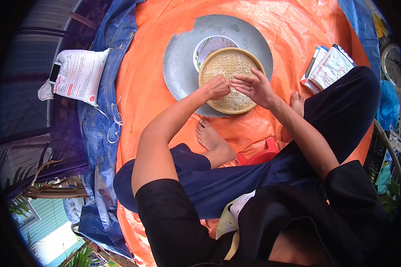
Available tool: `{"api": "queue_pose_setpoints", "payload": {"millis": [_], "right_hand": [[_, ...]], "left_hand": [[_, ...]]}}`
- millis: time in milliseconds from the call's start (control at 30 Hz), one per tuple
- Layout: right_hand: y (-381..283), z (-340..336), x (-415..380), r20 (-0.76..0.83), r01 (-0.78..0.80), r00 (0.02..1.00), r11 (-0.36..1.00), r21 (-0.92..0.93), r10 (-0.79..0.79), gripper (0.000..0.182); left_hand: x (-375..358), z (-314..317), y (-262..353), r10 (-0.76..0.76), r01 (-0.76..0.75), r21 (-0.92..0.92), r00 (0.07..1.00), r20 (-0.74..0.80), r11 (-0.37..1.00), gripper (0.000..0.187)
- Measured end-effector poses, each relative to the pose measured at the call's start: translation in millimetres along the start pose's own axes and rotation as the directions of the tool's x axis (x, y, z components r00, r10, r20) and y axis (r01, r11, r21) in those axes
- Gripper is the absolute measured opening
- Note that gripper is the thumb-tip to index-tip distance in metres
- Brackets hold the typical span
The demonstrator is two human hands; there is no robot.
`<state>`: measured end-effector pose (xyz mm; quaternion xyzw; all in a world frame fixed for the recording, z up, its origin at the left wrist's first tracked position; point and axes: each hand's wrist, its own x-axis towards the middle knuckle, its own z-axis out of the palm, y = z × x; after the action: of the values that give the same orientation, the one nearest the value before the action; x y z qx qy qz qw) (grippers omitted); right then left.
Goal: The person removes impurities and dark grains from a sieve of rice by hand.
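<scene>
A round woven bamboo tray (212, 103) holds a layer of pale, whitish-brown grain (229, 66). It overlaps a white bowl with a leaf pattern (199, 49), and both are over a large round grey metal tray (182, 75). My left hand (218, 87) is over the left part of the grain with its fingers curled closed; what they hold, if anything, is hidden. Facing it from the right, my right hand (256, 89) is open, fingers stretched out towards the left hand, above the grain.
An orange tarp (142, 98) covers the ground, with a blue tarp (96, 155) along the left. A white printed sack (82, 73) with a phone (55, 72) lies at left. Folded printed bags (332, 66) lie at right. A red plastic stool (260, 156) is by my legs.
</scene>
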<state>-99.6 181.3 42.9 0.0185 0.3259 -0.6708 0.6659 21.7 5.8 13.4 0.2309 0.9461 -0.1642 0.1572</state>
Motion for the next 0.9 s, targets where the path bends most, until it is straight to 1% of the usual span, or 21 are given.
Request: {"api": "queue_pose_setpoints", "payload": {"millis": [33, 100, 133, 200, 233, 300, 333, 433, 500, 600, 733, 900], "right_hand": [[0.4, -1.0, 0.8, -0.034, -0.001, 0.999, 1.000, -0.018, 0.000, 0.069], [1.3, -5.1, 3.5, -0.102, -0.004, 0.995, 0.999, -0.054, -0.002, 0.066], [2.5, -8.2, 4.9, -0.170, -0.015, 0.986, 0.997, -0.079, 0.001, 0.064], [5.3, -15.0, 7.6, -0.302, -0.042, 0.953, 0.991, -0.128, 0.001, 0.061], [6.0, -16.1, 8.2, -0.321, -0.040, 0.947, 0.992, -0.116, 0.001, 0.059], [6.7, -17.7, 9.1, -0.357, -0.035, 0.934, 0.995, -0.094, -0.001, 0.055], [6.5, -18.1, 9.8, -0.348, -0.029, 0.937, 0.995, -0.095, -0.005, 0.052], [5.3, -14.9, 8.4, -0.311, 0.005, 0.950, 0.995, -0.101, -0.036, 0.043], [5.1, -11.3, 4.2, -0.274, 0.054, 0.958, 0.993, -0.108, -0.082, 0.037], [3.7, -17.1, 5.3, -0.248, 0.042, 0.967, 0.996, -0.073, -0.059, 0.032], [3.3, -12.8, 2.7, -0.261, 0.030, 0.964, 0.998, -0.056, -0.044, 0.032], [4.3, -9.3, 1.1, -0.236, 0.029, 0.971, 0.996, -0.082, -0.048, 0.033]], "left_hand": [[0.0, -1.6, -1.6, -0.040, 0.040, -0.043, 0.999, -0.001, 0.998, 0.008], [1.2, -7.5, -8.0, -0.196, 0.178, -0.222, 0.978, -0.064, 0.959, 0.010], [1.9, -11.8, -11.5, -0.275, 0.237, -0.312, 0.958, -0.084, 0.920, 0.011], [6.3, -25.6, -18.8, -0.394, 0.304, -0.465, 0.913, -0.109, 0.832, 0.013], [9.6, -32.9, -21.9, -0.452, 0.328, -0.537, 0.885, -0.113, 0.777, 0.014], [18.3, -47.1, -27.2, -0.440, 0.259, -0.612, 0.883, -0.165, 0.747, 0.014], [22.0, -55.6, -28.7, -0.437, 0.223, -0.646, 0.879, -0.191, 0.730, 0.014], [28.5, -82.0, -26.0, -0.345, 0.118, -0.644, 0.908, -0.238, 0.756, 0.014], [35.1, -91.1, -19.8, -0.331, 0.107, -0.623, 0.909, -0.255, 0.775, 0.014], [39.5, -94.5, -14.7, -0.311, 0.094, -0.592, 0.910, -0.275, 0.800, 0.014], [39.0, -90.8, -15.7, -0.269, 0.068, -0.554, 0.919, -0.289, 0.829, 0.015], [38.8, -83.8, -17.7, -0.259, 0.063, -0.579, 0.929, -0.263, 0.813, 0.013]]}}
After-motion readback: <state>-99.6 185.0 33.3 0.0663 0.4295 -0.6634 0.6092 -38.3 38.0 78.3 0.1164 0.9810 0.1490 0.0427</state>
